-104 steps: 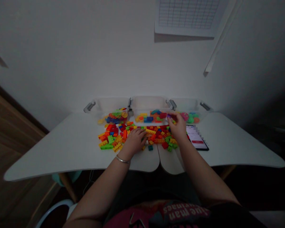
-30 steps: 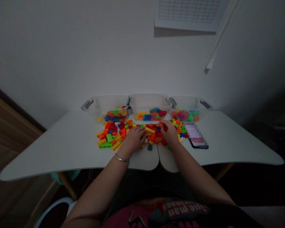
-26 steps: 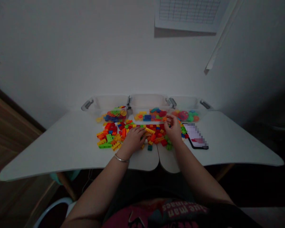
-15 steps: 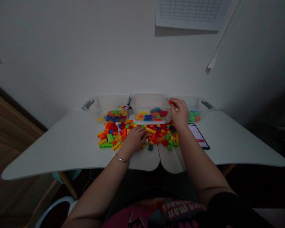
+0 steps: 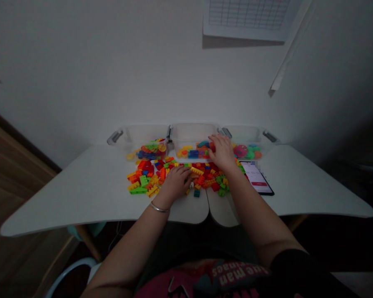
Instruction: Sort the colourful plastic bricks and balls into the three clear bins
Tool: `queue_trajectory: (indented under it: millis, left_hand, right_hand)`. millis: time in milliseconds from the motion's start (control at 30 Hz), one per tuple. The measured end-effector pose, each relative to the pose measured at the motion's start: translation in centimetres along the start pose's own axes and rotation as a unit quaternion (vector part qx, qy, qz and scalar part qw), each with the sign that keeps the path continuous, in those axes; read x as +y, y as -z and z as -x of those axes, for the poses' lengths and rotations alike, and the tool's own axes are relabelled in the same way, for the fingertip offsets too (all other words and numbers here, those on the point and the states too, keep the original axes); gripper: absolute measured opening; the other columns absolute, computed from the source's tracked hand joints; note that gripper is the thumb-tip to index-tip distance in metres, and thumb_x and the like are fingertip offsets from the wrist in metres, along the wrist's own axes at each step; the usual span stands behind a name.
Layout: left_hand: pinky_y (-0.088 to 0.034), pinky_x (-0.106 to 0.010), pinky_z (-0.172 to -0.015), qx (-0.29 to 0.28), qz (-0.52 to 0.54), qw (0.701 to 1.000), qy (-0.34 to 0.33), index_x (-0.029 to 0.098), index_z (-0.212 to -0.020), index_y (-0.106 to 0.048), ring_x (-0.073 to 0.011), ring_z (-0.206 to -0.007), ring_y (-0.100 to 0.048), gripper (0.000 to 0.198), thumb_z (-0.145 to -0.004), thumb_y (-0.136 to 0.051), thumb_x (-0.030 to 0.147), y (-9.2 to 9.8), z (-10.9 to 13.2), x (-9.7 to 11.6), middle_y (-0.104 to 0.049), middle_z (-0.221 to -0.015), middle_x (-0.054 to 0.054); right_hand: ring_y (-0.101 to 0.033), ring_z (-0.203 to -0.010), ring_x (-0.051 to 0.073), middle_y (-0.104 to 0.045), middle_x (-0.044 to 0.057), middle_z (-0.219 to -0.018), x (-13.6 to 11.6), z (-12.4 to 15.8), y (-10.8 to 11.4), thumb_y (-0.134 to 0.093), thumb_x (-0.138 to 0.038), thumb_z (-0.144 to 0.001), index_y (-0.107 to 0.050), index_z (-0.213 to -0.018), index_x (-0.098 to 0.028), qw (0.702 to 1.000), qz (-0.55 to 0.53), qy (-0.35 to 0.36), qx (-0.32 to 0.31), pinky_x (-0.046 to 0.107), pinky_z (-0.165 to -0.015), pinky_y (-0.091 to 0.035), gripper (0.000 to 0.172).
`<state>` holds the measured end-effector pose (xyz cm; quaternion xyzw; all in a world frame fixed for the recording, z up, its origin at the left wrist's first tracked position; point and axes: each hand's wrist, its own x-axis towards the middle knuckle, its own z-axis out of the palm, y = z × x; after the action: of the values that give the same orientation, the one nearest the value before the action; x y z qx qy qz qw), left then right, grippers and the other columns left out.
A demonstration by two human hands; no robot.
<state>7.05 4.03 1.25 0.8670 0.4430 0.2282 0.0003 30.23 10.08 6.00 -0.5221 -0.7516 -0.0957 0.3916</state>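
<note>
My left hand [image 5: 175, 183] rests on a spread pile of colourful toy building bricks [image 5: 144, 180], fingers stretched out. A yellow brick [image 5: 197, 170] lies just beyond its fingertips. My right hand [image 5: 223, 153] hovers by the front right corner of the middle clear plastic bin [image 5: 192, 131], its fingers apart and no piece visible in them. Inside that bin are several yellow, blue and red bricks. To its left, another clear bin [image 5: 144, 133] contains mixed coloured pieces. The right clear bin [image 5: 245, 132] holds round pink, green and orange pieces.
A phone [image 5: 257, 181] with a lit screen lies right of the bricks on the white table [image 5: 81, 190]. Behind the bins rises a wall with a gridded sheet [image 5: 245, 20]. The table's front edge has a notch at the middle.
My right hand has let go of the small orange piece and moved left and down, towards the bricks. My left hand stays in place on the pile.
</note>
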Motion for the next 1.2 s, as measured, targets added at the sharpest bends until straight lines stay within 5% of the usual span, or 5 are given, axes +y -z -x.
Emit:
queue_trajectory:
  millis: [233, 400, 700, 933, 1200]
  left_hand:
    - [-0.04, -0.046, -0.112, -0.004, -0.002, 1.0, -0.001, 0.016, -0.122, -0.065, -0.0273, -0.126, -0.054, 0.034, -0.094, -0.053, 0.03, 0.1, -0.1, 0.1, -0.065, -0.131, -0.01]
    - [-0.041, -0.047, -0.111, 0.005, -0.005, 1.0, -0.001, 0.018, -0.122, -0.065, -0.0274, -0.126, -0.054, 0.033, -0.094, -0.053, 0.03, 0.0, 0.0, 0.0, -0.065, -0.131, -0.009]
    - [-0.042, -0.046, -0.11, 0.016, -0.011, 1.0, -0.007, 0.018, -0.125, -0.063, -0.0265, -0.123, -0.056, 0.035, -0.094, -0.052, 0.03, 0.0, 0.2, 0.0, -0.065, -0.129, -0.01]
    - [-0.041, -0.046, -0.111, 0.013, -0.009, 1.0, -0.003, 0.017, -0.125, -0.063, -0.0265, -0.124, -0.055, 0.035, -0.095, -0.051, 0.031, 0.1, 0.1, 0.1, -0.065, -0.13, -0.01]
    - [-0.041, -0.046, -0.112, 0.011, -0.006, 1.0, -0.005, 0.019, -0.124, -0.064, -0.0261, -0.124, -0.056, 0.035, -0.094, -0.052, 0.031, -0.3, 0.2, -0.2, -0.065, -0.131, -0.009]
  right_hand:
    - [-0.042, -0.137, 0.033, -0.054, 0.018, -0.141, 0.0, 0.2, 0.2, -0.054, -0.021, -0.081, -0.052, -0.134, -0.012, 0.999, -0.038, -0.005, 0.026, 0.057, -0.117, -0.026, 0.053]
    - [-0.052, -0.124, 0.029, -0.064, 0.014, -0.124, -1.9, 2.2, 0.1, -0.051, -0.022, -0.085, -0.059, -0.119, -0.018, 0.994, -0.069, -0.021, 0.077, 0.051, -0.112, -0.035, 0.035]
    - [-0.059, -0.104, 0.029, -0.068, 0.013, -0.109, -5.1, 7.9, -0.9, -0.056, -0.021, -0.084, -0.064, -0.11, -0.018, 0.996, -0.024, -0.028, -0.075, 0.044, -0.095, -0.048, 0.026]
    - [-0.057, -0.108, 0.033, -0.067, 0.016, -0.116, -5.0, 8.3, -0.8, -0.058, -0.022, -0.087, -0.069, -0.102, -0.018, 0.992, 0.059, -0.042, -0.107, 0.048, -0.094, -0.047, 0.019]
    - [-0.058, -0.103, 0.028, -0.068, 0.012, -0.102, -4.0, 8.2, -1.6, -0.059, -0.019, -0.085, -0.065, -0.086, -0.019, 0.992, 0.006, -0.049, -0.117, 0.043, -0.094, -0.047, 0.006]
